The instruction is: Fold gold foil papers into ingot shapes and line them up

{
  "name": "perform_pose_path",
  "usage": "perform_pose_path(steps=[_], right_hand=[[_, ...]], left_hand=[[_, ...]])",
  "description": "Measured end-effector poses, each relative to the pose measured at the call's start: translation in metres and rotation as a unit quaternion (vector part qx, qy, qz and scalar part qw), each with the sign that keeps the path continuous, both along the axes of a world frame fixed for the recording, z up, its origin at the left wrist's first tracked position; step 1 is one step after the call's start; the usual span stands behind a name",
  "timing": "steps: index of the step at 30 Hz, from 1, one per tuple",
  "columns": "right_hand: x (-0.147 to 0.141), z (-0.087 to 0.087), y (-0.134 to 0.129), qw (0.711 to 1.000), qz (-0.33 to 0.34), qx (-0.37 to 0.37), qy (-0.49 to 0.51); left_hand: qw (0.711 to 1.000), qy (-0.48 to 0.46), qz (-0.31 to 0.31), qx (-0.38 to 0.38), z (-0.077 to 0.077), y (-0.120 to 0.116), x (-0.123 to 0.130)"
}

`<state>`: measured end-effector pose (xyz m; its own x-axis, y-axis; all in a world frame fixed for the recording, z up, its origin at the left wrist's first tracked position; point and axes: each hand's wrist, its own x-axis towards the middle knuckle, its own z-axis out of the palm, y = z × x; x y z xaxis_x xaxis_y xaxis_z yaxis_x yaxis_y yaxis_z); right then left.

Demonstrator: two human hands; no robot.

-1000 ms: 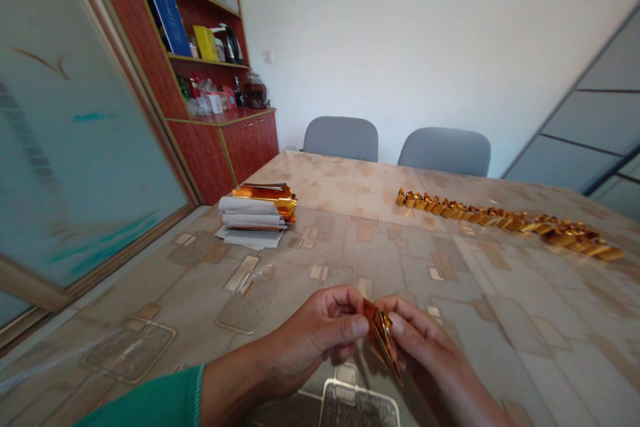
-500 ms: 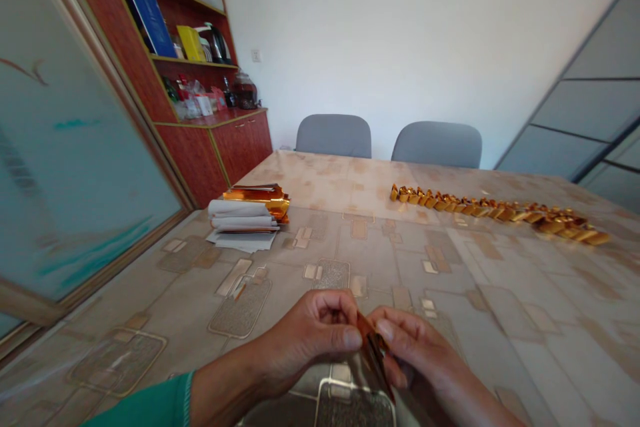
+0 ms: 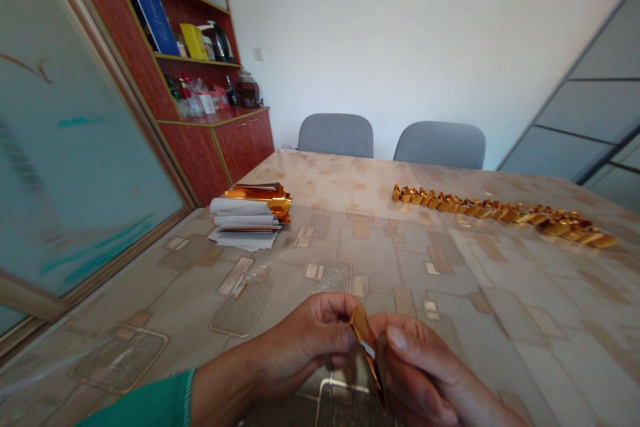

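A folded piece of gold foil paper [image 3: 365,331] is pinched between my two hands above the near part of the table. My left hand [image 3: 315,337] grips its left side with thumb and fingers. On the other side my right hand [image 3: 417,360] holds it, thumb uppermost and fingers curled beneath. A pale strip shows along the paper's upper fold, and its lower end is partly hidden by my right fingers. Farther off at the left lies a stack of foil paper sheets [image 3: 245,213], white backs and gold faces showing. A long row of folded gold foil pieces [image 3: 480,207] stretches across the right.
A patterned cloth covers the table [image 3: 295,273]. Two grey chairs [image 3: 335,135] stand at its far side against the white wall. To the left are a red-brown shelf cabinet [image 3: 215,153] with household items and a frosted glass door [image 3: 85,147].
The foil paper has tilted between my hands, so more of its gold face and a pale strip show. My right thumb has shifted slightly right and downward.
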<state>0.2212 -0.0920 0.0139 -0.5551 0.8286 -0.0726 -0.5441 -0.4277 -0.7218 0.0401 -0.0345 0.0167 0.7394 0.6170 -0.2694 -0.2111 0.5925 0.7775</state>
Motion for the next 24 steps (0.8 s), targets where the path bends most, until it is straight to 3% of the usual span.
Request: perform_pose_path(steps=[5, 8, 24], right_hand=[[-0.005, 0.01, 0.002, 0.998, 0.017, -0.009, 0.059], [-0.005, 0.012, 0.005, 0.997, -0.006, -0.027, 0.065], [-0.004, 0.005, 0.008, 0.997, -0.029, -0.05, 0.044]], left_hand=[[1.0, -0.024, -0.01, 0.016, -0.003, -0.001, -0.001], [0.998, -0.057, 0.01, -0.003, -0.002, -0.003, 0.0], [0.986, -0.14, 0.029, -0.082, 0.0, -0.009, 0.004]])
